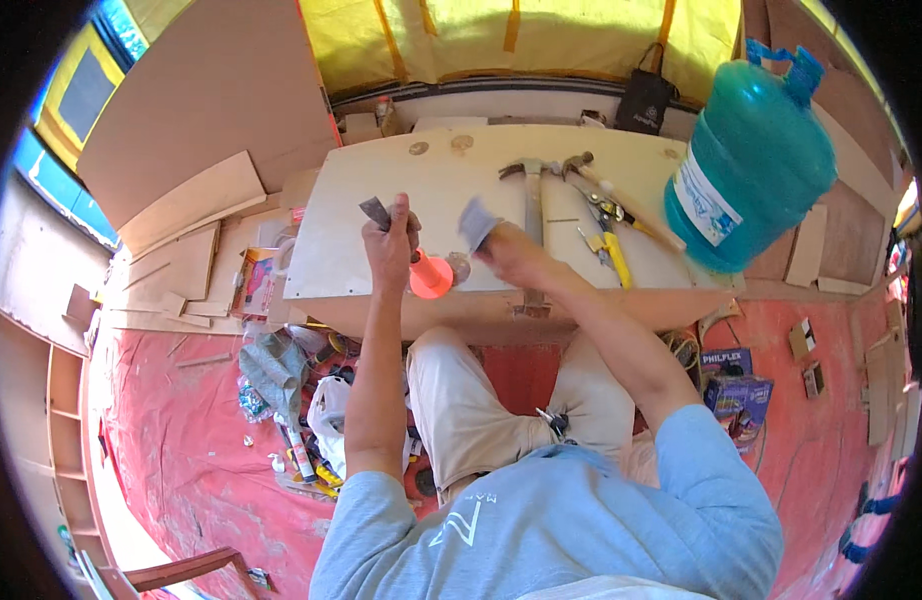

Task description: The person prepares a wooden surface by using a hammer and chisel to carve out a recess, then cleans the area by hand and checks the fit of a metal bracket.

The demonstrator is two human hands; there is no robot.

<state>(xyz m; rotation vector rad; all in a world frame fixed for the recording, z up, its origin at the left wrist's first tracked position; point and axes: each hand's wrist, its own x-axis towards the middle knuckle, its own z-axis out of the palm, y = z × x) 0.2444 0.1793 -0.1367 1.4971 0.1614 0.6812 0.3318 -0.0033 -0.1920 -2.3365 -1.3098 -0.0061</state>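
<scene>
My left hand (389,245) is closed around a chisel-like tool, its flat dark blade (376,211) pointing up past my thumb. Below the fingers the tool ends in a flared orange handle (433,277). To the right, my right hand (509,252) grips a small grey piece (477,222), blurred by motion; I cannot tell whether it is sandpaper or cloth. Both hands are over the near part of a pale wooden worktop (371,180). Beyond my right hand lies a hammer (533,195), its handle partly behind my forearm.
Right of the hammer lie a second hammer (636,212), metal pliers (603,206) and a yellow-handled tool (615,258). A large blue-green water jug (761,150) stands at the worktop's right end. Bags and tools (316,420) lie on the red floor cover at left, boxes (738,395) at right.
</scene>
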